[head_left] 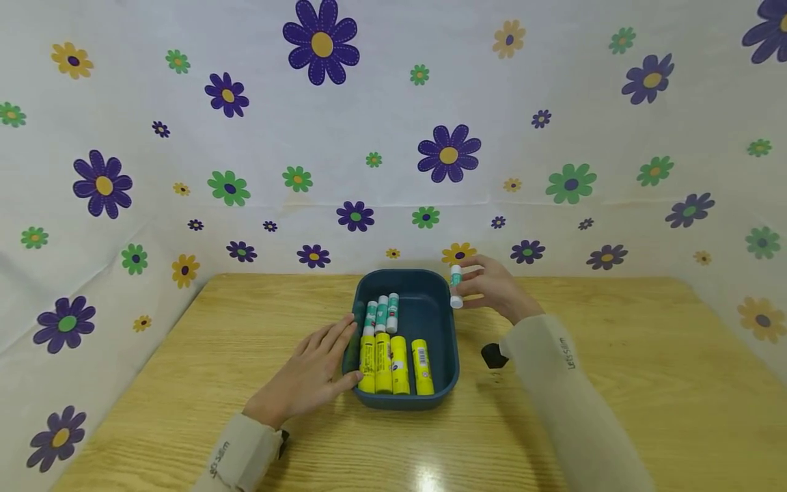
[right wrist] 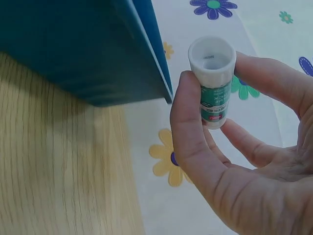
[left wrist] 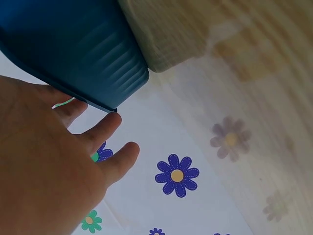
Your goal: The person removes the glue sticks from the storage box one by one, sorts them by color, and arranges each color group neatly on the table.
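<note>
A dark blue tray (head_left: 446, 321) sits mid-table holding three teal-and-white glue sticks (head_left: 382, 313) in a row and several yellow glue sticks (head_left: 393, 363) in front of them. My left hand (head_left: 313, 369) lies flat on the table with straight fingers touching the tray's left wall (left wrist: 83, 54). My right hand (head_left: 488, 287) is just beyond the tray's right rim, pinching one teal-and-white glue stick (head_left: 456, 285) upright between thumb and fingers; the right wrist view shows its white cap (right wrist: 212, 58) facing the camera beside the tray wall (right wrist: 83, 49).
The wooden table (head_left: 615, 383) is hemmed by a white flowered cloth backdrop (head_left: 393, 137) at the back and both sides. A small black object (head_left: 492, 355) is at my right sleeve.
</note>
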Motion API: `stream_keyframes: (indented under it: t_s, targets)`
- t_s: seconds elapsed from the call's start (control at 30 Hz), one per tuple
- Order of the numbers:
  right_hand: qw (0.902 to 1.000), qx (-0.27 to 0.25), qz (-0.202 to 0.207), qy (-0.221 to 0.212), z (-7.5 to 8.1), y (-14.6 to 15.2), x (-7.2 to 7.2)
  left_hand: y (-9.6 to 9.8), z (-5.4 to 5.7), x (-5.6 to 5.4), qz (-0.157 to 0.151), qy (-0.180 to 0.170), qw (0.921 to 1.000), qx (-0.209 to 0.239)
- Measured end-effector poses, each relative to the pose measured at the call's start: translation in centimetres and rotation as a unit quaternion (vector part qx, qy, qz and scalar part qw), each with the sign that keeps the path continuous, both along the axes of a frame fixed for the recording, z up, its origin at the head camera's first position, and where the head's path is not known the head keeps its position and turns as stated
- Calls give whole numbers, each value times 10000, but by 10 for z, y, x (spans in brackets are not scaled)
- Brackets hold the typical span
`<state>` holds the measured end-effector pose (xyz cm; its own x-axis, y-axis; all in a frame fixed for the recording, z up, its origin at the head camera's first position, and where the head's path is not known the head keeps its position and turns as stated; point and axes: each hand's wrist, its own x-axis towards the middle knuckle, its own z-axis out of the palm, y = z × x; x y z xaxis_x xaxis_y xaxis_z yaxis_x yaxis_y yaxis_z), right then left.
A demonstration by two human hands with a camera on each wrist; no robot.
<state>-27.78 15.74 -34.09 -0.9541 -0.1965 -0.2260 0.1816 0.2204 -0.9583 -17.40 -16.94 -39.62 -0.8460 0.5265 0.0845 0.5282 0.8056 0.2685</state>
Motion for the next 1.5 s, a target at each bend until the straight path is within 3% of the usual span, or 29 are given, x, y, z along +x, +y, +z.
stream_keyframes:
  t_s: [0.73,1.03,1.5]
  targets:
    - [9989,407,203,-151,-25,46,5,1,6,2,132,67,9998,-129]
    - [9982,554,65,-217,-36,57,4,1,6,2,124,128,9997,-153]
    - [9915,1279,218,-22,-47,68,-1,3,2,4,136,-6,9999,-93]
